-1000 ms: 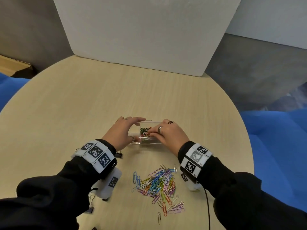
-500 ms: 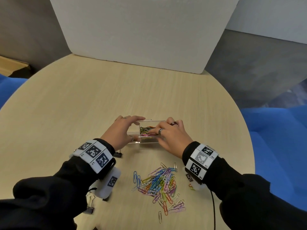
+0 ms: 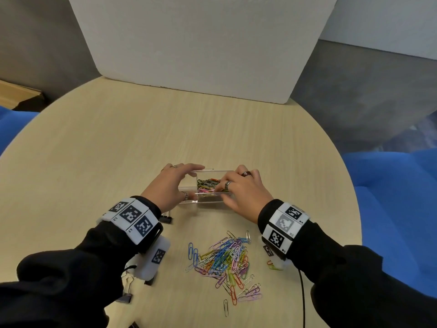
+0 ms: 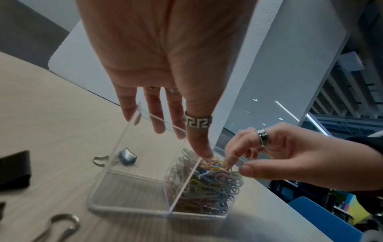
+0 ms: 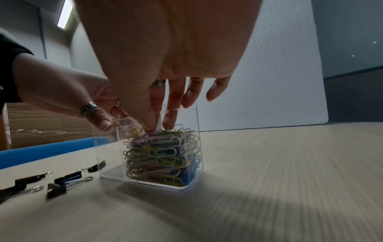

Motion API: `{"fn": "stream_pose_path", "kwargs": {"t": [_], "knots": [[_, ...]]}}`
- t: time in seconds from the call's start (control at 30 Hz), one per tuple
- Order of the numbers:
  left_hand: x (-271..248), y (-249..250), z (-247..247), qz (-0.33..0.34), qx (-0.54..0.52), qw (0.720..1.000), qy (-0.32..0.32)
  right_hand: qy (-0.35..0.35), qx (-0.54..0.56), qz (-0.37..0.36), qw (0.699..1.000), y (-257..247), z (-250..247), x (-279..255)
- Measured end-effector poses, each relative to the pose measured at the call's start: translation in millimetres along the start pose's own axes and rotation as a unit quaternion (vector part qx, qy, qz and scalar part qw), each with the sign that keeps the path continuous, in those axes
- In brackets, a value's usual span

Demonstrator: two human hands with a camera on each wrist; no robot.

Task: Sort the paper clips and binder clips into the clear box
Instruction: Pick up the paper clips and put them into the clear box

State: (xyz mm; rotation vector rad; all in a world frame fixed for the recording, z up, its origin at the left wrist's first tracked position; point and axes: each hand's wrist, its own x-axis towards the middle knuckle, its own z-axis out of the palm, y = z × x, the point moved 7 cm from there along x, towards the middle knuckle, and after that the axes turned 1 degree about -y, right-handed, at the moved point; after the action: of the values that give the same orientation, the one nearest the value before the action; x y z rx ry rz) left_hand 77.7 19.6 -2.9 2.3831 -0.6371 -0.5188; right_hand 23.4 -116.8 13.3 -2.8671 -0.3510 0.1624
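Observation:
A clear box (image 3: 205, 201) with two compartments stands on the round wooden table (image 3: 118, 143). Its right compartment is packed with coloured paper clips (image 3: 208, 184); the left one looks empty. My left hand (image 3: 175, 183) grips the box's left end, thumb on the near wall and fingers over the far wall. My right hand (image 3: 236, 188) is over the right compartment, its straight fingers (image 5: 168, 117) pressing down on the paper clips (image 5: 161, 155). A loose pile of paper clips (image 3: 227, 259) lies near me. Black binder clips (image 5: 66, 180) lie left of the box.
A white foam board (image 3: 196, 43) stands at the table's far edge. More binder clips (image 3: 125, 297) lie under my left forearm, and one binder clip (image 3: 166, 219) lies by my left wrist. Blue seats (image 3: 397, 197) flank the table.
My right hand's fingers have spread and lowered onto the clips in the right compartment, and its wrist has shifted slightly right. My left hand keeps its hold on the box.

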Motion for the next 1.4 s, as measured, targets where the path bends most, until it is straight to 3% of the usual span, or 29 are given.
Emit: {"fn": "stream_pose_path", "kwargs": {"t": [0.17,0.27,0.33,0.4,0.47,0.5,0.57,0.63,0.83,1.0,1.1,1.2,1.27,1.4], "knots": [[3.2,2.0,-1.7,0.004,-0.005,1.0,0.008,0.01,0.013,0.017,1.0,9.5,-10.7,-3.0],[2.6,5.2,-2.1,0.003,0.019,1.0,0.004,0.047,0.079,0.029,0.995,15.7,-17.6,-17.0],[-7.6,11.0,-9.1,0.026,0.062,0.996,0.051,0.053,0.129,0.036,0.99,18.7,-16.1,-30.2],[-28.9,21.0,-18.1,0.074,0.079,0.984,0.145,-0.007,0.148,0.044,0.988,16.1,-2.4,-44.1],[-53.5,26.7,-14.3,0.079,0.084,0.978,0.176,-0.102,0.138,0.047,0.984,11.0,21.3,-58.4],[-63.1,24.9,-3.2,0.059,0.083,0.985,0.141,-0.146,0.125,0.046,0.98,8.7,34.1,-65.4],[-80.0,11.3,36.7,-0.024,0.08,0.996,-0.008,-0.201,0.093,0.041,0.974,4.9,53.8,-77.2],[-95.0,-0.1,72.4,-0.082,0.095,0.985,-0.122,-0.21,0.087,0.04,0.973,2.2,64.4,-84.7],[-91.6,24.7,107.8,-0.054,0.058,0.988,-0.135,-0.167,0.098,0.038,0.98,-11.3,73.8,-94.4],[-76.9,39.8,108.5,-0.032,0.034,0.99,-0.133,-0.137,0.16,0.096,0.973,0.3,71.9,-90.3],[-66.1,55.6,80.1,0.008,0.049,0.997,-0.054,-0.123,0.175,0.112,0.97,9.6,65.7,-86.9],[-52.0,63.8,33.2,0.043,0.068,0.992,0.099,-0.105,0.176,0.112,0.972,12.9,53.4,-83.1],[-40.8,56.8,8.9,0.023,0.096,0.981,0.166,-0.07,0.199,0.112,0.971,12.3,36.0,-78.9],[-16.6,24.8,3.6,-0.065,0.154,0.983,0.079,0.056,0.23,0.089,0.967,8.3,-15.1,-52.7]]}}
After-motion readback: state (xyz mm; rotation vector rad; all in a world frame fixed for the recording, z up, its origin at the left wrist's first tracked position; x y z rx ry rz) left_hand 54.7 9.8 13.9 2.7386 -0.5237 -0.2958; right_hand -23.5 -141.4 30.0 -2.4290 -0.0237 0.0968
